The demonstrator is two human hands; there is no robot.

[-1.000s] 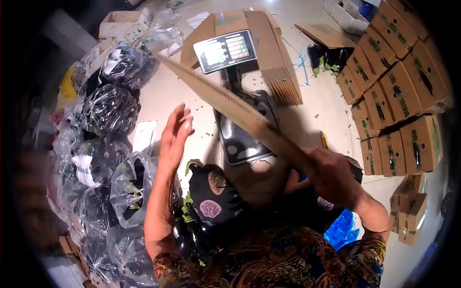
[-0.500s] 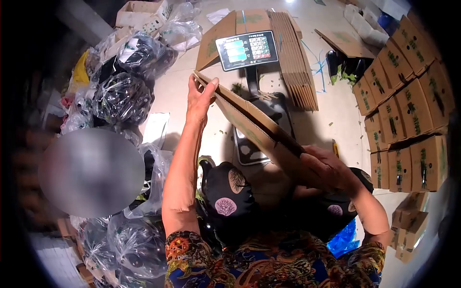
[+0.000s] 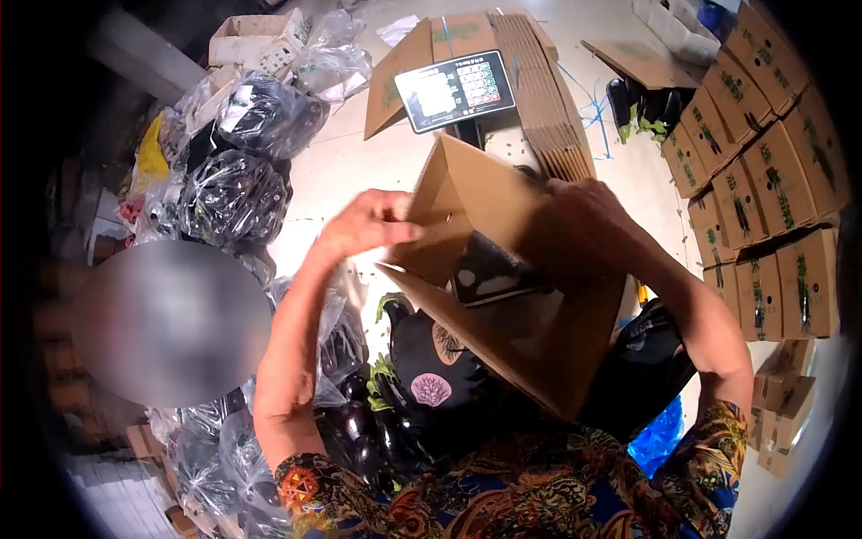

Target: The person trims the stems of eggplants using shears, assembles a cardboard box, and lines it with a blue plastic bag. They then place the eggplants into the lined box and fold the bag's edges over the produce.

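Note:
An unfolded cardboard box stands spread open before me, and its bottom is open too. Through it shows part of the dark platform of a digital scale. My left hand is closed on the box's left side, thumb and fingers at the panel's edge. At the far right edge, my right hand grips the cardboard, its fingers partly hidden and blurred. The scale's display panel rises beyond the box. Glossy dark eggplants lie beside my left leg.
A stack of flattened cardboard boxes lies behind the scale. Filled, printed boxes are piled in rows at right. Clear plastic bags of eggplants line the left side. More eggplants lie under a cardboard sheet at the back.
The box has gone from folded flat to spread open. My left hand has moved down from its far corner to its left side; my right hand has moved up to the far right edge.

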